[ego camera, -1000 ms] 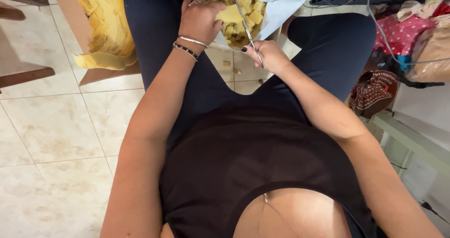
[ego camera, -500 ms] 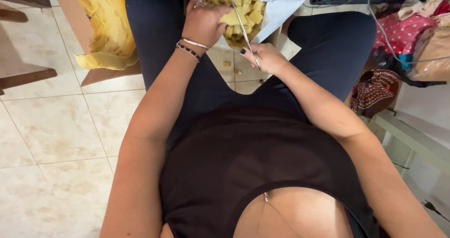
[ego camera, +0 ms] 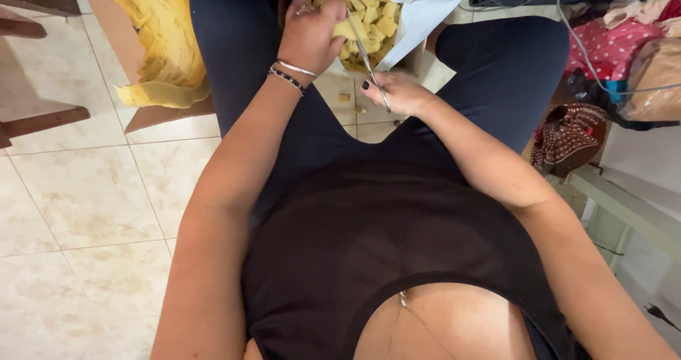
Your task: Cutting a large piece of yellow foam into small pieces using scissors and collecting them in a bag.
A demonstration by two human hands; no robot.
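Observation:
I sit looking down over my black top and dark trousers. My left hand (ego camera: 312,34), with two bracelets at the wrist, holds a yellow foam piece (ego camera: 345,30) over a box of small yellow foam pieces (ego camera: 369,9) lined with white paper (ego camera: 418,5). My right hand (ego camera: 397,92) is shut on metal scissors (ego camera: 367,55), whose blades reach up to the piece in my left hand. The box stands on the floor between my knees.
A cardboard box with yellow foam (ego camera: 159,44) stands on the tiled floor at left, beside dark wooden furniture legs (ego camera: 35,122). At right lie a brown patterned bag (ego camera: 567,136), red dotted cloth (ego camera: 603,48), cables and a pale bench (ego camera: 624,207).
Both hands have stayed at the box; the scissors have shifted slightly against the foam piece. The view has barely moved.

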